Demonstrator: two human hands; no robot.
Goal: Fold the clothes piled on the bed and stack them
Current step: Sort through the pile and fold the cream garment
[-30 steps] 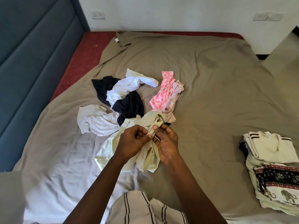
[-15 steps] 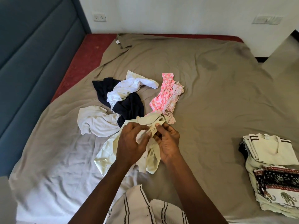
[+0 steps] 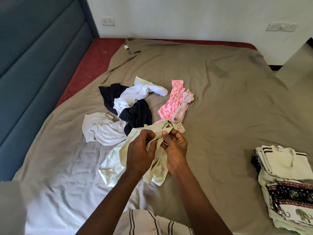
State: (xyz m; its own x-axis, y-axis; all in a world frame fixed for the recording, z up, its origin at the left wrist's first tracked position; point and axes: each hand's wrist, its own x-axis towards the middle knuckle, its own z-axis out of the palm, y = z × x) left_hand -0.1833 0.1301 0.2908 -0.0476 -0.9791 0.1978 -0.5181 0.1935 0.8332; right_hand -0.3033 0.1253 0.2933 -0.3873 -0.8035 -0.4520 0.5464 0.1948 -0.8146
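Mid-task: pale yellow garment is being untangled before folding.
On the bed, an unfolded pile is left at the middle and a folded stack is set by the right edge; no container is seen. The garment is pinched, bunched, toward the front edge by the left hand and right hand. Spreading flat is likely needed next.

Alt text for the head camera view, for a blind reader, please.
The left hand and right hand pinch a crumpled pale yellow garment over a tan bedsheet. Unfolded clothes lie beyond; a folded stack sits at right.
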